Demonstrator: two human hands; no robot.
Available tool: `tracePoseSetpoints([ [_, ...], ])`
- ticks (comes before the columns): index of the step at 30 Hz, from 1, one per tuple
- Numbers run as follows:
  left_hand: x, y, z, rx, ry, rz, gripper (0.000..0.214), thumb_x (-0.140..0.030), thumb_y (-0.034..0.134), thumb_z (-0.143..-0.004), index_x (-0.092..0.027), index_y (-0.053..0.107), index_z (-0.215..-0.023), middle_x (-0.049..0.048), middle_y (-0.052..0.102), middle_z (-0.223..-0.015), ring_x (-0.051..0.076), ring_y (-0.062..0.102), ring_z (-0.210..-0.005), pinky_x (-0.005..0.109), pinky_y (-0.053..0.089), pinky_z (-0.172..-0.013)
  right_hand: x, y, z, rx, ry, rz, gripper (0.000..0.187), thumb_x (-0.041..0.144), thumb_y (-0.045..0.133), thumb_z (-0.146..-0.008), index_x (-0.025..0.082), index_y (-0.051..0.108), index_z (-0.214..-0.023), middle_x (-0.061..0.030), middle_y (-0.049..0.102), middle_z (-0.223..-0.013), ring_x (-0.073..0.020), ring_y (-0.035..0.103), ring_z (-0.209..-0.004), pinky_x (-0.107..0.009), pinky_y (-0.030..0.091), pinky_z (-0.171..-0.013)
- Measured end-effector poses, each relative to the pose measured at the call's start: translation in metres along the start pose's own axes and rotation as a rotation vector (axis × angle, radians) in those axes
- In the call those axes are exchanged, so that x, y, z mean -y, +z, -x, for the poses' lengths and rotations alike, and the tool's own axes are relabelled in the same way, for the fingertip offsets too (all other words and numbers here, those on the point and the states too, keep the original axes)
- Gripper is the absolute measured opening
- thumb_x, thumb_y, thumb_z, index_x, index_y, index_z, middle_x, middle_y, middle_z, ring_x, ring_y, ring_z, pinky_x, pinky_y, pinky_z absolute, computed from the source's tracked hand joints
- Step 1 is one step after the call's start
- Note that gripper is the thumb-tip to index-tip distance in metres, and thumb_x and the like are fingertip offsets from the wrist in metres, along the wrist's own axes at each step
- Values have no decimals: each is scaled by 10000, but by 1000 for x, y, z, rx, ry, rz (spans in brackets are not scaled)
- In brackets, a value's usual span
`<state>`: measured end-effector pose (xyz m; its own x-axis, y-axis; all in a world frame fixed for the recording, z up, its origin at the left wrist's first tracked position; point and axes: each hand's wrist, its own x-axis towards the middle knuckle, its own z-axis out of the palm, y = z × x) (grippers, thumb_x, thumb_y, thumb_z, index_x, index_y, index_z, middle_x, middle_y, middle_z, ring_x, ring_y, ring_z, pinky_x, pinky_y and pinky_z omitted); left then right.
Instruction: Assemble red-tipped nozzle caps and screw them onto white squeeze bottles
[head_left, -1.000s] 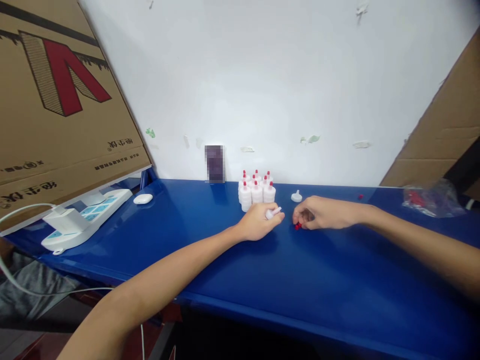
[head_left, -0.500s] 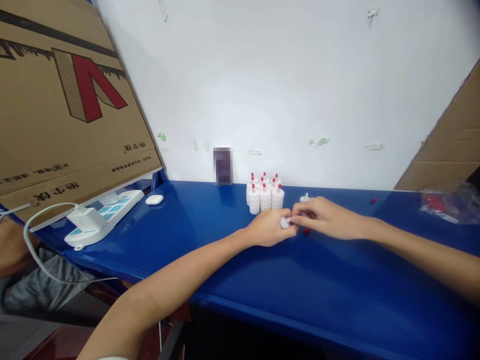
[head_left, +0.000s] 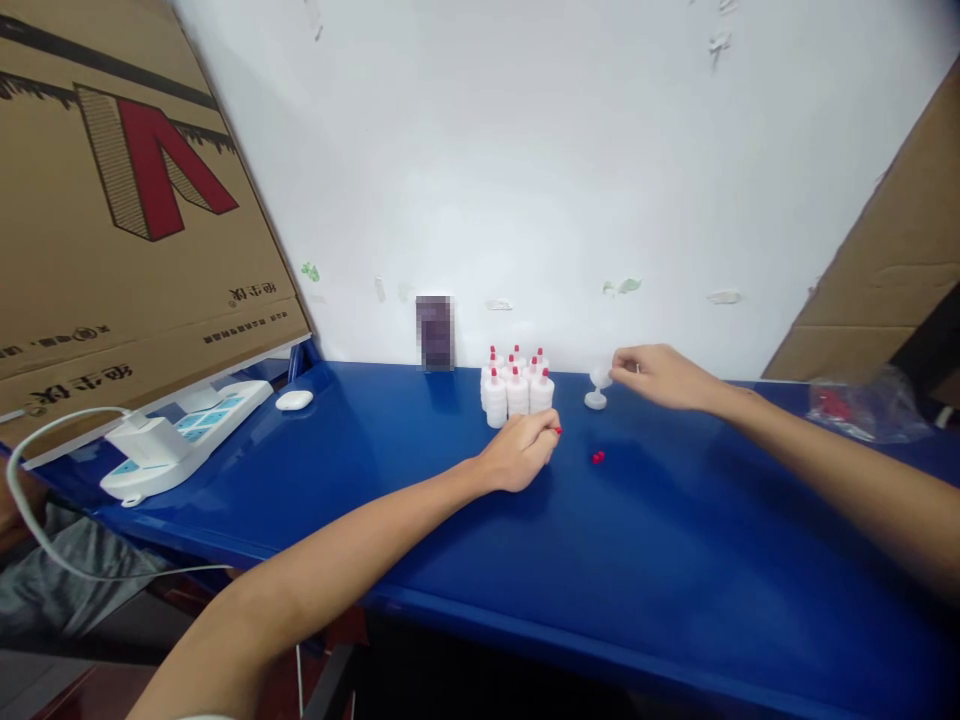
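Here, we see the left hand [head_left: 517,452] clasped around a red-tipped piece [head_left: 558,431], most of it hidden by the fingers, with red-capped bottles [head_left: 517,395] just beyond. The white flared piece [head_left: 595,400], its axis roughly upright, stands just left of the right hand [head_left: 664,378], much the nearer one; its fingertips bunch together, though whether they grip we cannot tell. Nearer us, loose red caps [head_left: 598,457] lie on the blue table [head_left: 600,560].

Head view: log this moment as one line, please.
left hand: closed around red-tipped piece | right hand: at white cap, grip unclear | bottles: upright, grouped | red caps: on table
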<state>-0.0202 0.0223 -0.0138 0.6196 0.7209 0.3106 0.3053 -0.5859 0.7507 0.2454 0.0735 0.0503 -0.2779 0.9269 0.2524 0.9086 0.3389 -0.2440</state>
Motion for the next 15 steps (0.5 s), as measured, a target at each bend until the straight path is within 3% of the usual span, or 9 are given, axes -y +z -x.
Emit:
tracePoseSetpoints([
  [5, 0, 0, 0, 11, 73, -92, 195, -300, 468, -957, -180, 538, -819, -30, 593, -736, 111, 523, -670, 244, 393, -676, -2, 15, -18, 124, 79, 94, 266, 394, 460, -872, 210, 637, -797, -78, 709, -822, -224, 620, -767, -318, 380, -657],
  [8, -1, 0, 0, 16, 110, -145, 295, -330, 439, -983, -179, 500, -738, -36, 530, -689, 106, 474, -648, 249, 359, -659, -4, 21, -22, 154, 58, 93, 279, 404, 466, -876, 207, 662, -850, -92, 726, -867, -239, 639, -816, -324, 397, -686],
  [11, -4, 2, 1, -42, 95, -215, 377, -357, 432, -984, -190, 373, -652, -51, 395, -584, 99, 368, -557, 267, 281, -588, -6, 23, -21, 151, 62, 122, 340, 461, 466, -893, 208, 686, -947, -103, 729, -879, -265, 645, -856, -333, 398, -691],
  [15, -6, 3, 4, -101, 91, -301, 289, -303, 464, -922, -201, 363, -672, -52, 398, -577, 105, 350, -537, 279, 259, -577, 9, 13, -5, 71, 48, 111, 402, 528, 422, -940, 211, 670, -928, -90, 714, -882, -247, 615, -808, -329, 364, -653],
])
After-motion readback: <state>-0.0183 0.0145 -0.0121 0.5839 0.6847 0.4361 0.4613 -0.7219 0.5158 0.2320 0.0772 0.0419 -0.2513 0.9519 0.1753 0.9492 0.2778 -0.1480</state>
